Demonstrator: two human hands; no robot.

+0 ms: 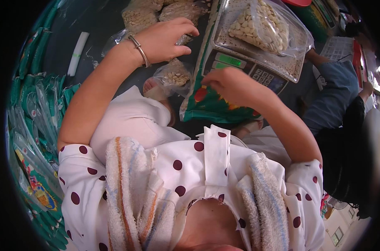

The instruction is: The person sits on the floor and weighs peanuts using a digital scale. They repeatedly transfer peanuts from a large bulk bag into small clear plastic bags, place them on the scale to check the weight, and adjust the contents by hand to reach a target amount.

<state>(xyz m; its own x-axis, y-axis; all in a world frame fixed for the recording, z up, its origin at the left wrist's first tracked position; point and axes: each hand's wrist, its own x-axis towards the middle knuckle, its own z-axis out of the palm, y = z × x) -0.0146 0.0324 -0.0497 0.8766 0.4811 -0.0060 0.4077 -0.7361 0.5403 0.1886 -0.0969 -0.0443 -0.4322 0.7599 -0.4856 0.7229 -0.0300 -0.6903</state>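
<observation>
My left hand [169, 39], with a bangle [139, 50] on its wrist, reaches out over several clear bags of pale seeds or beans [139, 19]. Its thumb and fingers are apart, and nothing shows between them. Below it lies a smaller bag of the same pale pieces [175, 77]. My right hand [231, 85] hangs over the front of a digital scale [263, 75], left of the keypad; its fingers bend loosely downward and appear to hold nothing. On the scale's metal tray [223, 39] rests a clear plastic bag full of pale flat seeds or beans [261, 27].
A green printed sack [210, 104] lies under the scale. Stacked green and clear printed bags [39, 121] line the left side, near a white roll [78, 53]. Another person's blue-clad leg [334, 90] is at the right. A red object [298, 1] shows at the top.
</observation>
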